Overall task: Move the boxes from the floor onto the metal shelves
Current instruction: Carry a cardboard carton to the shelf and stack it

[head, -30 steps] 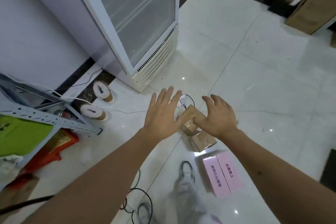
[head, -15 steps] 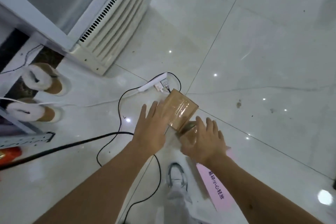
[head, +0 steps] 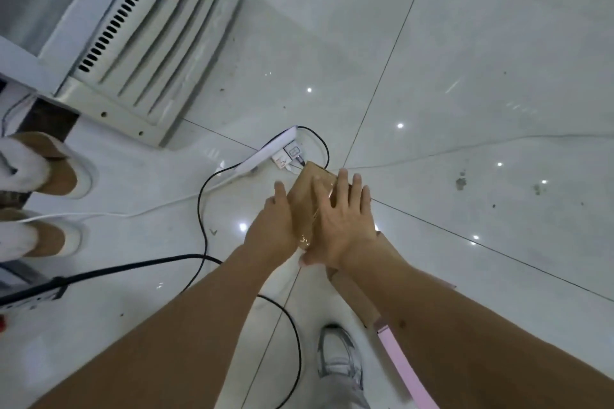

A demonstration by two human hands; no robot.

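Both hands lie flat-fingered against the taped cardboard box [head: 304,199]: left hand [head: 275,229] beside it, right hand [head: 342,226] on top. Neither grips yet. Curl fingers under opposite edges, then lift it clear of the power strip [head: 269,151].

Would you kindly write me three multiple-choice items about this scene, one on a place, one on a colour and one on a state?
1. Where does the brown taped box lie?
A. on a metal shelf
B. on the floor beside the white power strip
C. on top of the cooler

2. What colour is the flat box near the person's shoe?
A. pink
B. green
C. blue

3. How do the hands meet the brown box?
A. both far from it
B. one hand only
C. left hand and right hand flat against its two sides

Answers: 1 B, it sits on the tiles next to the strip; 2 A, its visible edge is pink; 3 C, straight fingers flank the box.
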